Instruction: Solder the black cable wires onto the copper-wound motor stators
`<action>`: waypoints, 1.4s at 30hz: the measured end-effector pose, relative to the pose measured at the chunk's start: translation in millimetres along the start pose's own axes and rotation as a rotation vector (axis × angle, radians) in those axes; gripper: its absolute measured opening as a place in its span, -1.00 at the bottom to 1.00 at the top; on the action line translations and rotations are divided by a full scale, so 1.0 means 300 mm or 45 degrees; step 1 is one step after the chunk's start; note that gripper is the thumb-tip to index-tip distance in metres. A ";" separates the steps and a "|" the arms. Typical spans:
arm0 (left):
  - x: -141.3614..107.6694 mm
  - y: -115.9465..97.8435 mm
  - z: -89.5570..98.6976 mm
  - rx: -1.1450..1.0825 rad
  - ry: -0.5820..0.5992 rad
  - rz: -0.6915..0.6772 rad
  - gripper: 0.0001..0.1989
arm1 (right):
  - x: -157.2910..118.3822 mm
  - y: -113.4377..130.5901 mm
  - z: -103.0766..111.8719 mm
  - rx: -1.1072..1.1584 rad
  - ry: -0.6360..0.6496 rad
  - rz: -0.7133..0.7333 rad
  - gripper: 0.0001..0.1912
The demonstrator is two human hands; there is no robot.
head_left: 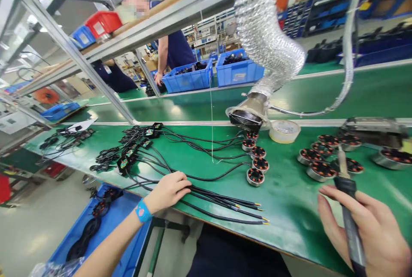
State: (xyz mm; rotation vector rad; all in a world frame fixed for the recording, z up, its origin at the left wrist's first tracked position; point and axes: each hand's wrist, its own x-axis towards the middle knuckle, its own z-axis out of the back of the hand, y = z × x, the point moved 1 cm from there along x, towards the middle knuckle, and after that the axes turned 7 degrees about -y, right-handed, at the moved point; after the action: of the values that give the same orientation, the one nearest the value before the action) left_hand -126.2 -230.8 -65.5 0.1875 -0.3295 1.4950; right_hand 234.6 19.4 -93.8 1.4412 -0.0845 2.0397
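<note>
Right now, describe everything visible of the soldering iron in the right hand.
The soldering iron has a long dark grey handle, a wider black collar and a pale metal tip angled forward over the green bench mat. The right hand grips the handle, whose lower end leaves the view.

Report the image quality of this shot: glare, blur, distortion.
In the head view, the wide lens slants the grey metal shelf upright steeply; overhead lights leave pale glare on the green bench mat and bright highlights on the silver foil duct; the right hand, around a black-handled soldering iron, is cut by the frame edge; no strong blur shows.
</note>
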 end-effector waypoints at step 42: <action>0.698 -0.330 -0.169 0.117 -0.147 -0.637 -0.34 | 0.091 -0.110 -0.076 -0.023 0.194 0.079 -0.68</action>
State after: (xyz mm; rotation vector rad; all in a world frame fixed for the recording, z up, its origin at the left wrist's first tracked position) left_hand -13.7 -24.1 -36.6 0.4004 -0.2810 1.0061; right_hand 227.5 67.2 -89.1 1.2826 -0.0842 2.1863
